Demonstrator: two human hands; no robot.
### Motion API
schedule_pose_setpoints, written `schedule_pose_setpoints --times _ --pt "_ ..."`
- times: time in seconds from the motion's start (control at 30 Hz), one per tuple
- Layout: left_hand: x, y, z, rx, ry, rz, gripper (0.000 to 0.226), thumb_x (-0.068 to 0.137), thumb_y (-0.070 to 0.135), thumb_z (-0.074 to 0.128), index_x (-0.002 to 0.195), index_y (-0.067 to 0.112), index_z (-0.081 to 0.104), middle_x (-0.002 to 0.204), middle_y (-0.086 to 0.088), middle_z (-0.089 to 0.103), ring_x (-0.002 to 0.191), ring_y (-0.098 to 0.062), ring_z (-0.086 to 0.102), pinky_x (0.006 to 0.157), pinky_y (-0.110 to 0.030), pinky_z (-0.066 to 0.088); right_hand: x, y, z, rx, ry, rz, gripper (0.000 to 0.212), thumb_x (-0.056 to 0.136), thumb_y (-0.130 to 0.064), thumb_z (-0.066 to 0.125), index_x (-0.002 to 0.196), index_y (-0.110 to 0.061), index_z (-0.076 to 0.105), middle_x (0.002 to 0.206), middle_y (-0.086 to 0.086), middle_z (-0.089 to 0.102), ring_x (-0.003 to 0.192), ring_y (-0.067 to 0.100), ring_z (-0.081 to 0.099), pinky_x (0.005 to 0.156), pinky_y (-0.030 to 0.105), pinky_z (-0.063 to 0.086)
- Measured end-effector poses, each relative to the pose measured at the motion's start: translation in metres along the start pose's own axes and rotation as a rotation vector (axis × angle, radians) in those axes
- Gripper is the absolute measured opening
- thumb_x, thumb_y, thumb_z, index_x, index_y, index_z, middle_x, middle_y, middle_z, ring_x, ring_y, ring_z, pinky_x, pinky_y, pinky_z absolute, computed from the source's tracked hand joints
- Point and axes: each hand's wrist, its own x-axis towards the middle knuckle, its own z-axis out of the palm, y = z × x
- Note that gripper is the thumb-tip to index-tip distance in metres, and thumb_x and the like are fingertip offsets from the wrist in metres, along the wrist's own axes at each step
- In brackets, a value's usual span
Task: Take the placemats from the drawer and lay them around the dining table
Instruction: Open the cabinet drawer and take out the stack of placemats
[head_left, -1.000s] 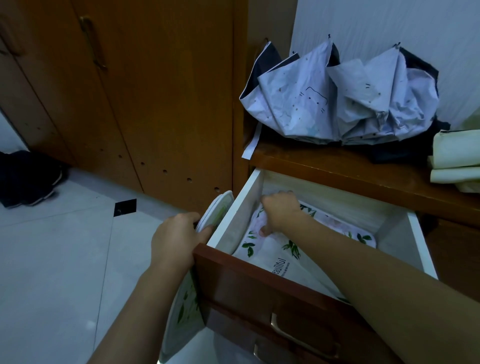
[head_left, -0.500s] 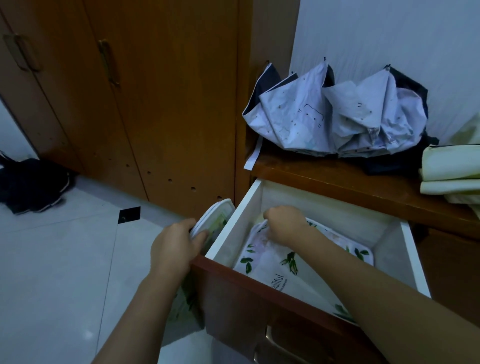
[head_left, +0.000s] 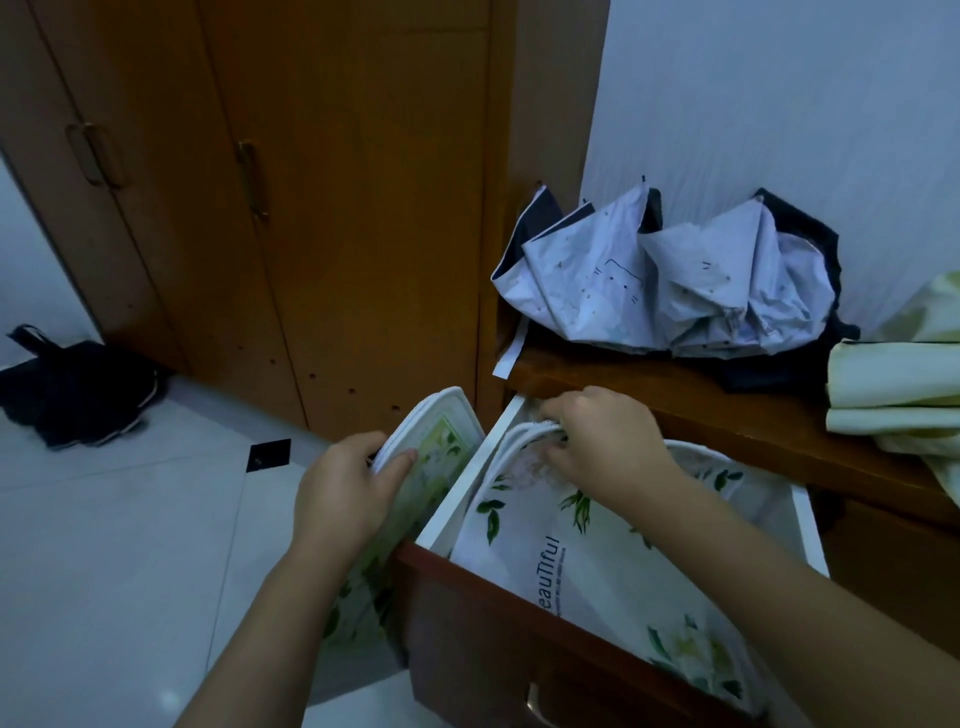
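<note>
A: Going from the left, what is the left hand (head_left: 343, 499) doing?

B: It grips a small bundle of mats (head_left: 434, 447) on edge outside the drawer (head_left: 457, 514), probably to keep the ones already taken clear. At least two edges show; I can't count more.

A: And the right hand (head_left: 597, 441)?

B: Inside the drawer, fingers curled round the far rims of the mats in the drawer (head_left: 597, 566), lifting that end, likely to pull them out. Two or three rims show there.

A: Anything else?

B: One umbrella (head_left: 670, 280) on the cabinet top.
</note>
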Motion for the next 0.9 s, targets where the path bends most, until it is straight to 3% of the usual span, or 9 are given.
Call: schedule_pose_setpoints --times 0.13,0.27,0.43,0.57,0.73,0.9 --pt "0.003 0.008 -0.007 0.04 0.014 0.018 0.016 0.091 0.041 0.062 0.084 0.029 0.068 0.072 0.006 0.062 0.065 -0.01 0.057 0.055 -0.036 0.05 0.005 0.009 -0.018 0.011 0.113 0.057 0.007 0.087 -0.033 0.06 0.091 -0.03 0.065 0.08 -0.008 0.06 0.074 0.013 0.052 0.057 0.027 0.034" --pt "0.006 0.016 -0.018 0.081 0.046 0.029 0.014 0.091 0.043 0.061 0.087 0.032 0.068 0.074 0.01 0.063 0.065 -0.008 0.057 0.057 -0.037 0.054 0.025 0.0 -0.036 0.067 0.252 0.036 0.008 0.085 -0.031 0.06 0.082 -0.027 0.067 0.07 -0.005 0.057 0.066 0.014 0.049 0.049 0.025 0.024" --pt "0.011 0.024 -0.044 -0.004 0.15 -0.002 0.014 0.09 0.041 0.064 0.082 0.031 0.068 0.067 0.01 0.062 0.062 -0.007 0.057 0.05 -0.028 0.044 0.052 -0.034 -0.048 0.063 0.305 -0.113 0.011 0.089 -0.032 0.061 0.09 -0.025 0.069 0.081 -0.004 0.064 0.078 0.018 0.054 0.06 0.029 0.034" --pt "0.015 0.022 -0.07 -0.185 0.205 -0.033 0.015 0.091 0.04 0.064 0.082 0.029 0.068 0.068 0.007 0.063 0.063 -0.008 0.058 0.055 -0.036 0.051 0.069 -0.06 -0.053 0.08 0.378 -0.204 0.011 0.087 -0.033 0.065 0.09 -0.025 0.071 0.079 -0.004 0.066 0.075 0.019 0.054 0.061 0.032 0.041" --pt "0.013 0.022 -0.092 -0.255 0.244 0.006 0.017 0.093 0.039 0.061 0.083 0.027 0.067 0.07 0.005 0.063 0.066 -0.009 0.058 0.055 -0.036 0.05 0.084 -0.089 -0.058 0.081 0.416 -0.288 0.007 0.084 -0.029 0.07 0.088 -0.024 0.073 0.073 -0.004 0.065 0.066 0.015 0.044 0.06 0.027 0.028" --pt "0.01 0.019 -0.105 -0.241 0.276 0.004 0.013 0.094 0.04 0.059 0.086 0.031 0.065 0.071 0.008 0.062 0.067 -0.006 0.058 0.057 -0.035 0.052 0.092 -0.107 -0.065 0.115 0.395 -0.329 0.013 0.088 -0.031 0.067 0.098 -0.025 0.073 0.077 -0.005 0.066 0.068 0.013 0.043 0.062 0.028 0.028"
